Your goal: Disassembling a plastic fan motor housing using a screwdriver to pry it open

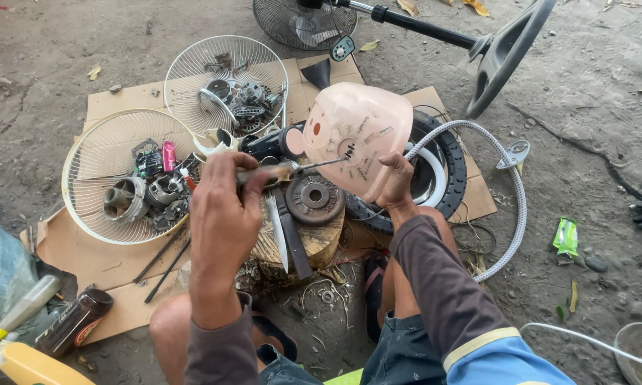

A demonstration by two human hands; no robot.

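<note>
My left hand [221,214] grips the handle of a screwdriver [292,170] whose tip points at the centre of a pale pink plastic fan housing [353,135]. My right hand [396,178] holds that housing by its lower edge, tilted up over a wooden stump [321,239]. On the stump lie a round rusty metal disc [314,198] and a knife [278,232]. A black cylindrical part [271,144] sits just behind the screwdriver.
Two white wire fan guards [93,171] [224,60] on cardboard hold motor parts. A tyre [445,167] and a braided hose [510,207] lie at the right. A standing fan [406,18] lies behind. Bottles [75,321] sit at the lower left.
</note>
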